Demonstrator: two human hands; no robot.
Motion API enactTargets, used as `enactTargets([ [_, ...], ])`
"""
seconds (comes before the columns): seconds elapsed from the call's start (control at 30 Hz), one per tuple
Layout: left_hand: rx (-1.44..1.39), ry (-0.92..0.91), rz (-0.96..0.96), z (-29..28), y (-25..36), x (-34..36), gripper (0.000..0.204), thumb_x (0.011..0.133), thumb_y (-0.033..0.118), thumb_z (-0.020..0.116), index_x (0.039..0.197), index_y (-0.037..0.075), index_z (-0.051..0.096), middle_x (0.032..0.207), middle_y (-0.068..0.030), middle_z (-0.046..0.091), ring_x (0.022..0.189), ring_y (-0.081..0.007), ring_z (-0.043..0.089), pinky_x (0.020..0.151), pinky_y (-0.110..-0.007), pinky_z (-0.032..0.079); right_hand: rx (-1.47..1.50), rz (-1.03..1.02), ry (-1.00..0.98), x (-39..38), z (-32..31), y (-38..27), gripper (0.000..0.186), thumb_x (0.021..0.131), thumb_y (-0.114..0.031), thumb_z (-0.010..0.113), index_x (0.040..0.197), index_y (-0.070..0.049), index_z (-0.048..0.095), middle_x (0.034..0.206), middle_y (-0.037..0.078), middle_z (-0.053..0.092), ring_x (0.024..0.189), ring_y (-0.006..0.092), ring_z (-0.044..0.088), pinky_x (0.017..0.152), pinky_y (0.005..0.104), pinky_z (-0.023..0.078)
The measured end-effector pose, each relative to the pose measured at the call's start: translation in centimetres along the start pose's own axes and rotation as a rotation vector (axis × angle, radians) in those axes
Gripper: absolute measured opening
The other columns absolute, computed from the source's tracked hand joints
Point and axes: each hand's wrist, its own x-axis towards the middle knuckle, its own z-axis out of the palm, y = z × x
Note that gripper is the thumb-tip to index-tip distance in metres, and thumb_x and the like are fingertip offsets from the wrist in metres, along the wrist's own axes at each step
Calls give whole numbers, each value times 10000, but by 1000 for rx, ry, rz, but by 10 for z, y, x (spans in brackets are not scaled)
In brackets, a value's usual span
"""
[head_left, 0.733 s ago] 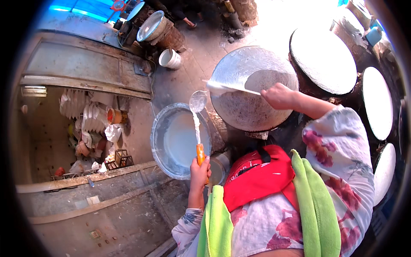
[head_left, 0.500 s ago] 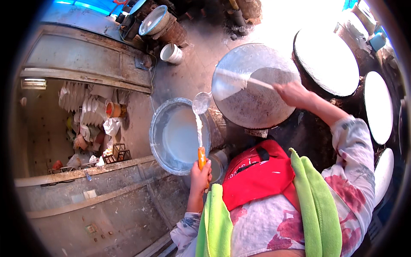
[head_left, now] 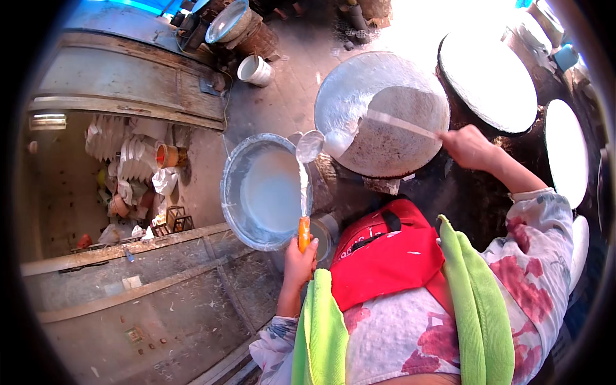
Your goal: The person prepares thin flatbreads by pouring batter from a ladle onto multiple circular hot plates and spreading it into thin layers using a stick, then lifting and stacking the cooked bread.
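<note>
My left hand [head_left: 299,262] is closed around the orange handle of a metal ladle [head_left: 310,146], whose white-coated shaft points away from me. The ladle's bowl hangs between a large grey basin [head_left: 231,221] of milky white batter and the near-left edge of a round griddle [head_left: 394,154]. White batter [head_left: 343,80] covers the griddle's far and left part, with a bright wet patch beside the ladle; the rest is bare grey. Over the griddle my right hand [head_left: 470,147] grips one end of a long, thin pale stick [head_left: 404,124], blurred by motion.
Round white-topped griddles [head_left: 487,83] stand along the right, one [head_left: 566,154] close to my right forearm. A white bucket [head_left: 255,70] sits on the floor beyond the basin. At left run worn wooden ledges [head_left: 128,295]; another basin [head_left: 228,22] stands at the far left.
My right hand has moved slightly right and nearer, drawing the stick toward the right. The ladle's bowl has shifted slightly right, and a bright wet patch of batter now shows at the griddle's near-left edge.
</note>
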Motion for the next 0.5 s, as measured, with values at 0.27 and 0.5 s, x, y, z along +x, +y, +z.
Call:
enactTargets([
  [0.27, 200, -16, 24, -5, -2, -16, 263, 881, 193, 653, 1030, 14, 533, 651, -35, 536, 456, -85, 472, 428, -256, 363, 7, -105, -83, -19, 11, -11, 111, 833, -110, 530, 917, -37, 534, 606, 122, 585, 586, 333, 618, 513, 429, 464],
  [0.5, 671, -15, 289, -2, 10, -29, 361, 869, 248, 650, 1094, -7, 530, 788, -215, 633, 762, -371, 648, 659, -407, 484, 63, 46, -97, -55, 34, -45, 173, 874, -163, 536, 987, -35, 560, 697, 126, 621, 649, 323, 625, 563, 441, 471],
])
